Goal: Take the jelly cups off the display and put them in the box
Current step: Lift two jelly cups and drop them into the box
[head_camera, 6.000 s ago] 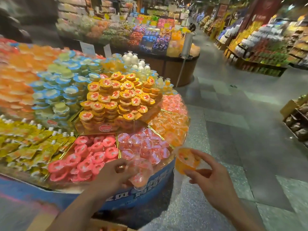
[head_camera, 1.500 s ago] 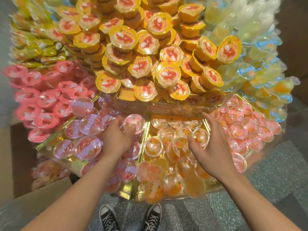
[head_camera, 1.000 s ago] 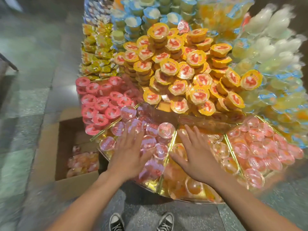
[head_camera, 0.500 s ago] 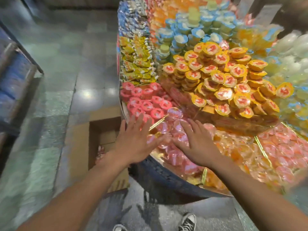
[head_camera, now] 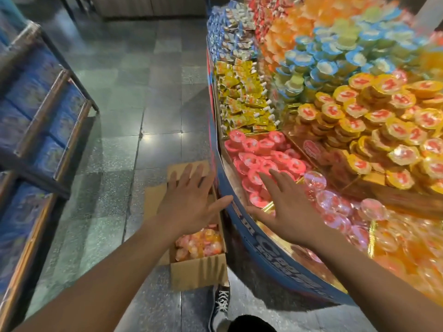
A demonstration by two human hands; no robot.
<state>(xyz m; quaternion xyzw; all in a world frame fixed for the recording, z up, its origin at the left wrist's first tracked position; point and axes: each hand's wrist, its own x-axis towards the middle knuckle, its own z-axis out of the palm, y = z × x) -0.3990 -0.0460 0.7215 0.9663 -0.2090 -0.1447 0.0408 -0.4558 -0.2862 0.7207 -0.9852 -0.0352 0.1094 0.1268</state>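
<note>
A round display (head_camera: 271, 254) with a blue skirt fills the right side, heaped with jelly cups. Clear pink jelly cups (head_camera: 332, 204) lie near its front edge, with red-lidded cups (head_camera: 261, 161) to their left and orange cups (head_camera: 393, 238) to their right. A cardboard box (head_camera: 199, 270) stands open on the floor against the display, with several pink and orange cups inside. My left hand (head_camera: 189, 202) hovers above the box, fingers spread, holding nothing. My right hand (head_camera: 287, 209) is spread flat over the display's front edge, between the red-lidded and clear pink cups.
Yellow-lidded cups (head_camera: 383, 130), blue-lidded cups (head_camera: 318, 61) and yellow pouches (head_camera: 242, 97) are piled higher on the display. A metal shelf rack with blue packs (head_camera: 45, 121) stands at the left. Grey tiled floor (head_camera: 143, 104) lies between. My sneaker (head_camera: 220, 305) is beside the box.
My view has swung left. Both hands moved left along the display, staying spread; the left one has left the cups and now hangs over the box.
</note>
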